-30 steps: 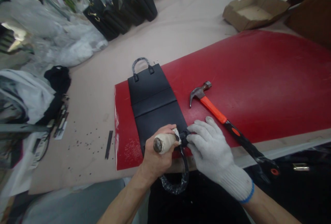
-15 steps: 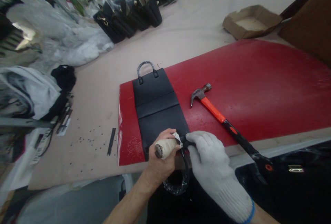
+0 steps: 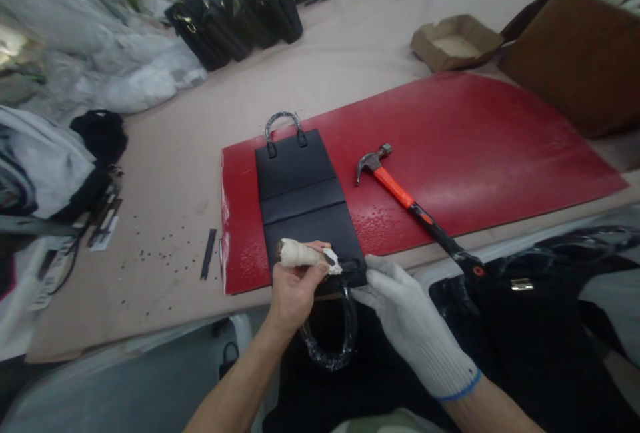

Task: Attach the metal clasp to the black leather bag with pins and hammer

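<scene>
A black bag panel with a crosswise fold lies on the red mat. Plastic wraps its far handle; the similarly wrapped near handle hangs over the table edge. My bare left hand is closed around a short punch wound in white tape, tilted low over the panel's near end. Its working tip is hidden. My right hand, in a white knit glove, pinches the panel's near right corner. To the right lies a claw hammer with an orange and black grip.
Black scraps dot the table left of the mat, beside a black strip. Several black handbags stand at the back. A shallow cardboard tray and a brown box are back right. Clear plastic is heaped on the left.
My left hand has tipped the punch over to the left, from pointing toward me to lying lower. The right hand has shifted slightly at the panel corner. The whole view has moved.
</scene>
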The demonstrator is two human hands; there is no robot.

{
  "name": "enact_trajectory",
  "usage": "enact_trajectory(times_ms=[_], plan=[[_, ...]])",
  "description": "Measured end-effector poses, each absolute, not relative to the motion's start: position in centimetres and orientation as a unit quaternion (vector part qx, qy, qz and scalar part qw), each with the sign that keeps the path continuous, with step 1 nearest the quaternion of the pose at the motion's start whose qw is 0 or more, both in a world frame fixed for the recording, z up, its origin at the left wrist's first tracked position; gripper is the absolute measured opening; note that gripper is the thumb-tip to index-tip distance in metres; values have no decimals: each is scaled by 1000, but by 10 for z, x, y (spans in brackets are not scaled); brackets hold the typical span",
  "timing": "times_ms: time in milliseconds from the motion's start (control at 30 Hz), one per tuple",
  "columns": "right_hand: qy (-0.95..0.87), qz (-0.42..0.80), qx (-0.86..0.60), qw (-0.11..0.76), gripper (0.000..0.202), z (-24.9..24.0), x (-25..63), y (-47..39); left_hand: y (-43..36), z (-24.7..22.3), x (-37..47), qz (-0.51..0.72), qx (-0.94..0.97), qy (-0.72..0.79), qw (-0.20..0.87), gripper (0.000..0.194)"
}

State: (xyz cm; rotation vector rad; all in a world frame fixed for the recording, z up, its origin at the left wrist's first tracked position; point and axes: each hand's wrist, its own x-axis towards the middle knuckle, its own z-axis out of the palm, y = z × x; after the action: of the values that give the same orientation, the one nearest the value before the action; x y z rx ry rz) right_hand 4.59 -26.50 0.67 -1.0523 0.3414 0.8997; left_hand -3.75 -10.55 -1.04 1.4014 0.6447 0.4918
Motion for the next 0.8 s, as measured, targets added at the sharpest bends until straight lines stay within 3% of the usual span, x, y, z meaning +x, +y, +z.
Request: enact_trajectory(times_ms=[233, 567, 800], plan=[[19, 483, -502, 717, 35, -3, 41, -254, -90, 1, -21, 186, 490, 316, 791, 42], [-126, 455, -518, 713, 28, -17, 47, -250, -91, 13, -28, 245, 492, 288, 784, 40], [-201, 445, -502, 714, 32, -22, 54, -254, -87, 26, -29, 195, 428, 308, 827, 44]])
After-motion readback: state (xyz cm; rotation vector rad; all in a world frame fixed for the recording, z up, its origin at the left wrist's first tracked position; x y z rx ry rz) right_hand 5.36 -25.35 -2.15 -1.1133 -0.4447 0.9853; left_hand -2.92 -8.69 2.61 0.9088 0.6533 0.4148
